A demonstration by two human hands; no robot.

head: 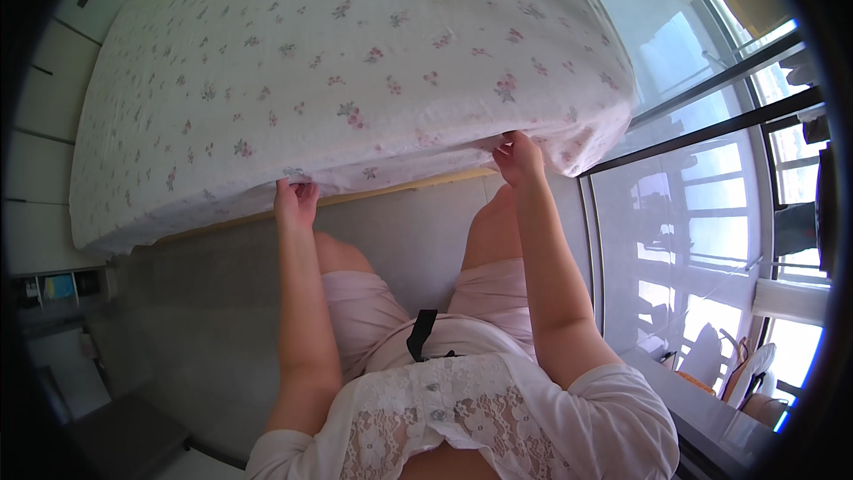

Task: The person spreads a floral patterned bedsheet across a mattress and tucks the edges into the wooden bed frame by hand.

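Before me lies a mattress covered by a white fitted sheet (313,90) with small pink and grey floral sprigs. My left hand (296,201) grips the sheet's edge along the near side, left of the middle, thumb on top. Farther right, near the corner, my right hand (518,159) pinches the same edge, its fingertips partly hidden in a fold. Between the two hands the fabric is drawn into a long crease. Toward the right corner the sheet is wrinkled and hangs over the side.
A pale wooden bed frame edge (413,183) shows beneath the mattress. White cabinets (41,167) stand along the left. To the right is a sliding glass door (666,213) with a dark frame, and shoes (750,370) are beyond it. Grey tiles (220,293) cover the floor.
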